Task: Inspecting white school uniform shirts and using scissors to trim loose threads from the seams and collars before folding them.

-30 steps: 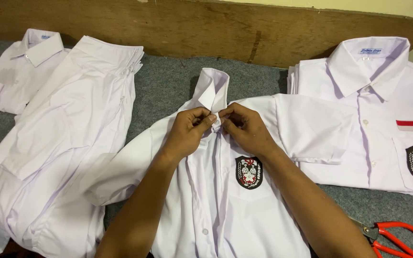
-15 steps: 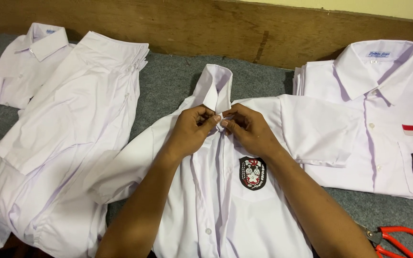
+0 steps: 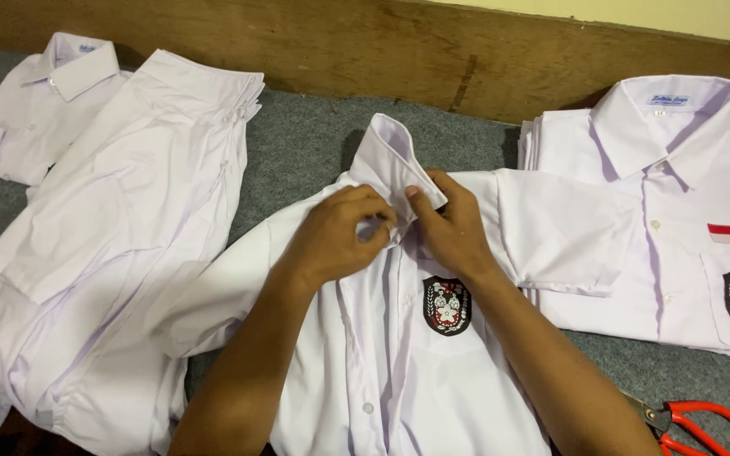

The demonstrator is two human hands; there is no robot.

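Note:
A white short-sleeved shirt (image 3: 399, 371) with a dark crest badge (image 3: 447, 305) on its pocket lies face up on the grey cloth in front of me. Its collar (image 3: 390, 156) stands raised. My left hand (image 3: 335, 236) and my right hand (image 3: 449, 224) meet just below the collar, both pinching the shirt's front edges together at the top button. The button itself is hidden under my fingers.
A stack of folded white shirts (image 3: 661, 211) with a red-and-white patch lies at the right. More white shirts (image 3: 111, 228) are piled at the left. Red-handled scissors (image 3: 703, 426) lie at the bottom right. A wooden board (image 3: 340, 51) runs along the back.
The view has shifted slightly. My hands stay at the top of the placket, fingers now overlapping more closely over the collar's base.

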